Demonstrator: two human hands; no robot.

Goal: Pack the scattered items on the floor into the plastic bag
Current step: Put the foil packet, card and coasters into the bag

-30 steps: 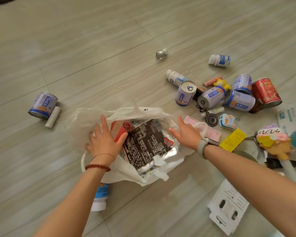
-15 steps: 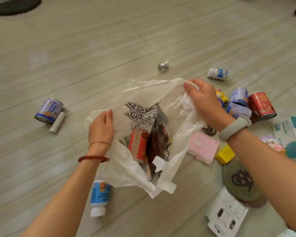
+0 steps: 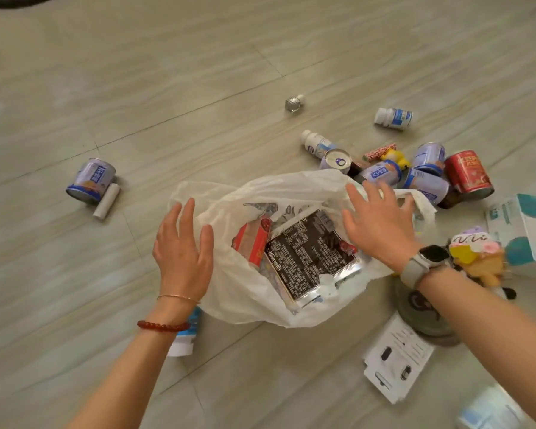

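Note:
A white plastic bag lies flat on the floor with its mouth spread wide. Inside it I see a black snack packet and a red tube. My left hand hovers open over the bag's left edge. My right hand is open over the bag's right side, fingers spread, holding nothing. Blue-labelled cans and a red can lie in a heap just beyond the right hand. Another blue can lies far left beside a white cylinder.
Two white bottles and a small glass bottle lie farther away. A teal-and-white box, a soft toy, a round grey pad and a white card pack sit at right. A blue bottle peeks out under my left wrist.
Half a second ago both hands held the bag up by its rim. Now the bag has dropped flat on the floor and both hands have let go, fingers spread.

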